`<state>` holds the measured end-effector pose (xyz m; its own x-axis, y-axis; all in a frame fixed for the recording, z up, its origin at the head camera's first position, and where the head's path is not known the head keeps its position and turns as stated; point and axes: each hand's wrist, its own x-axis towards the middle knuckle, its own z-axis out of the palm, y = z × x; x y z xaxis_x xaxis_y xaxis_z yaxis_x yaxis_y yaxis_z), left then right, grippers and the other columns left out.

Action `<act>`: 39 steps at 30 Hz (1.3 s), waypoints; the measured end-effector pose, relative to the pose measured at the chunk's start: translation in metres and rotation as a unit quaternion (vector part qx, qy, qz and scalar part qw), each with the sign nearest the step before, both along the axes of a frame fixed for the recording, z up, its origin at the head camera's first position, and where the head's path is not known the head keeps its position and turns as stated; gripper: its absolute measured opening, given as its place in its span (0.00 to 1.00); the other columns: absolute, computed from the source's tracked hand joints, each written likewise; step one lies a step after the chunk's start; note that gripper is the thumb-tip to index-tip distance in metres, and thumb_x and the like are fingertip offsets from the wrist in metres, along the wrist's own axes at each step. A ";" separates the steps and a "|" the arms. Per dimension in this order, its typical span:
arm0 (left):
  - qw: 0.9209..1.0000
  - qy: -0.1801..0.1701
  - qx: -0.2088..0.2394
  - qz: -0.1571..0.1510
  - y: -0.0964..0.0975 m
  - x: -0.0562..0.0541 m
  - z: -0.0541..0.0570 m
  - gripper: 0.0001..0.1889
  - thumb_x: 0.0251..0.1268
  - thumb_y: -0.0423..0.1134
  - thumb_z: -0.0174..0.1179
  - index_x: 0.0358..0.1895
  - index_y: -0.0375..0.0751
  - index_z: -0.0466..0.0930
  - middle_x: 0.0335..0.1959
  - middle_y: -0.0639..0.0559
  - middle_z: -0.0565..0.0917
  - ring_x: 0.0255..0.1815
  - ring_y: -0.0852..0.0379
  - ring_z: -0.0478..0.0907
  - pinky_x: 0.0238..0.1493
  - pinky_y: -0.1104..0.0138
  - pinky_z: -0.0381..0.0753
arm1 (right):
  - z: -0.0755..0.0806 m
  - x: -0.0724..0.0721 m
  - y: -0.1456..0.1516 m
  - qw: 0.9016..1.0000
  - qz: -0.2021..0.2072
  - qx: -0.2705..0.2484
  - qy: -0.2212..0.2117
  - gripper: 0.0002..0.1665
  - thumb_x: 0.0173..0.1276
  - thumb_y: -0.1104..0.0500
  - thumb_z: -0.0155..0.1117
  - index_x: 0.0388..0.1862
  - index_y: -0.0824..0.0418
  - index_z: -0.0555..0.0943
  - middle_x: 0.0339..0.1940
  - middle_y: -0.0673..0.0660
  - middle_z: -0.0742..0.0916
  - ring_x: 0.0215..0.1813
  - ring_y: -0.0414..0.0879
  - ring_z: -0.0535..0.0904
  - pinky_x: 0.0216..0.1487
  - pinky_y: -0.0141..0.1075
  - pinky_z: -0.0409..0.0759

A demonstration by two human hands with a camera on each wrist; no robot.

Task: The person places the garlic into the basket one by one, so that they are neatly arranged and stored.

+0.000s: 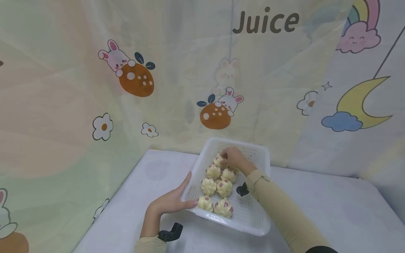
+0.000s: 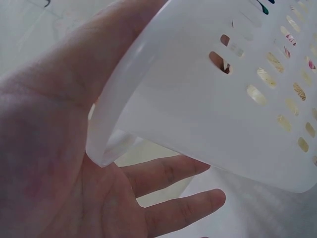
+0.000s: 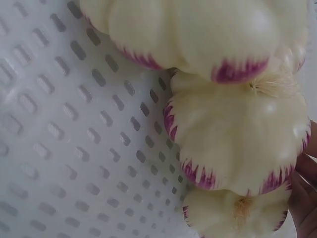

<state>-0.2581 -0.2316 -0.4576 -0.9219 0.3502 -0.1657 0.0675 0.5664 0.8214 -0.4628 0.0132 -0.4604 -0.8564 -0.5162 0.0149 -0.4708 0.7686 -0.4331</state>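
Several garlic bulbs (image 1: 224, 188), cream with purple streaks, lie in two rough rows in a white perforated plastic basket (image 1: 250, 214). My left hand (image 1: 172, 199) holds the basket's near left corner, thumb at the rim. In the left wrist view, two fingers (image 2: 183, 213) stretch below the basket wall. Over the far end of the basket, my right hand (image 1: 235, 159) has its fingers around the farthest garlic bulb (image 1: 218, 161). The right wrist view shows fingertips (image 3: 304, 198) at the right edge against the bulbs; the exact contact is partly hidden.
The basket stands on a white-covered table (image 1: 316, 200). Behind it hangs a printed cloth backdrop (image 1: 177, 70) with rabbits, flowers and a moon. A black wrist camera (image 1: 171, 232) is on the left wrist, another (image 1: 242, 189) by the right.
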 end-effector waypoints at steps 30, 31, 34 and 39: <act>1.000 0.004 -0.022 0.014 -0.004 -0.004 0.004 0.56 0.57 0.58 0.63 0.76 0.58 0.27 0.75 0.45 0.58 0.69 0.45 0.65 0.62 0.44 0.66 | 0.051 0.082 0.022 0.977 0.189 0.096 -0.012 0.23 0.58 0.58 0.71 0.55 0.57 0.81 0.52 0.54 0.84 0.53 0.50 0.79 0.53 0.42 0.77; 1.000 0.002 -0.022 0.018 -0.004 -0.003 0.005 0.56 0.57 0.58 0.63 0.76 0.59 0.27 0.75 0.45 0.58 0.69 0.45 0.65 0.62 0.44 0.66 | 0.050 0.085 0.023 0.976 0.197 0.097 -0.008 0.24 0.58 0.59 0.71 0.56 0.57 0.81 0.52 0.53 0.84 0.54 0.50 0.79 0.54 0.42 0.76; 1.000 -0.004 -0.012 0.021 -0.004 -0.001 0.005 0.56 0.56 0.57 0.64 0.76 0.59 0.28 0.74 0.43 0.59 0.68 0.44 0.66 0.62 0.42 0.65 | 0.046 0.090 0.022 0.973 0.211 0.092 0.005 0.24 0.56 0.62 0.71 0.54 0.58 0.82 0.51 0.53 0.85 0.52 0.49 0.79 0.54 0.41 0.76; 1.000 -0.005 -0.004 0.015 0.000 0.001 0.004 0.56 0.56 0.56 0.64 0.76 0.58 0.28 0.74 0.43 0.59 0.69 0.44 0.64 0.64 0.42 0.63 | 0.037 0.097 0.020 0.967 0.232 0.099 0.039 0.17 0.53 0.65 0.72 0.45 0.59 0.84 0.41 0.52 0.87 0.43 0.45 0.79 0.47 0.37 0.76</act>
<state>-0.2570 -0.2314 -0.4536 -0.9299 0.3217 -0.1781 0.0419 0.5738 0.8179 -0.3662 0.0328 -0.4230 -0.5326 -0.8436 -0.0686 -0.8099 0.5315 -0.2481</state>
